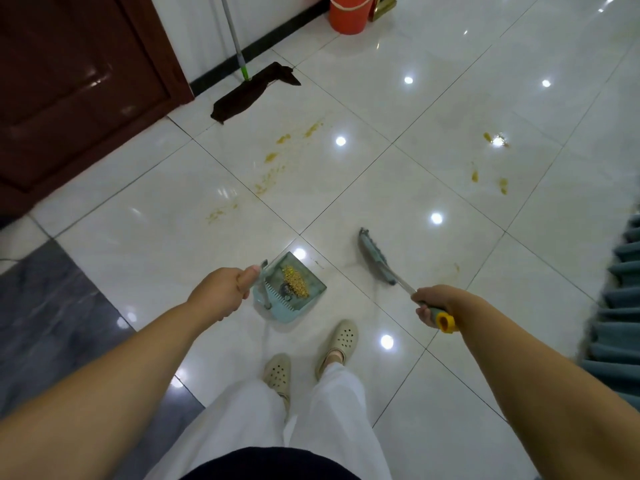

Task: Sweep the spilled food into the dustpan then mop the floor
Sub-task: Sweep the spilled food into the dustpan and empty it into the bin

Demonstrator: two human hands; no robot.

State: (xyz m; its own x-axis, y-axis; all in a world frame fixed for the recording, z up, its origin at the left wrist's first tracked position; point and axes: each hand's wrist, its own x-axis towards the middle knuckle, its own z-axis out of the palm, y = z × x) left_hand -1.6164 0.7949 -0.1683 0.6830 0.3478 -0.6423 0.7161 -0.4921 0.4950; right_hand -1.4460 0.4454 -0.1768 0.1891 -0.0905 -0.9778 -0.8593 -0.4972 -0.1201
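Note:
A pale blue dustpan rests on the white tile floor just ahead of my feet, with a heap of yellow food inside it. My left hand grips the dustpan's upright handle. My right hand holds the broom handle, which ends in a yellow cap. The broom head is to the right of the dustpan, apart from it. Yellow smears streak the tiles beyond the pan, and more yellow spots lie at the right. A mop with a dark cloth leans by the wall at the back.
A dark red door fills the upper left. An orange bucket stands at the back wall. Teal fabric hangs along the right edge. Grey stone flooring lies at the left. My feet in beige clogs stand behind the dustpan.

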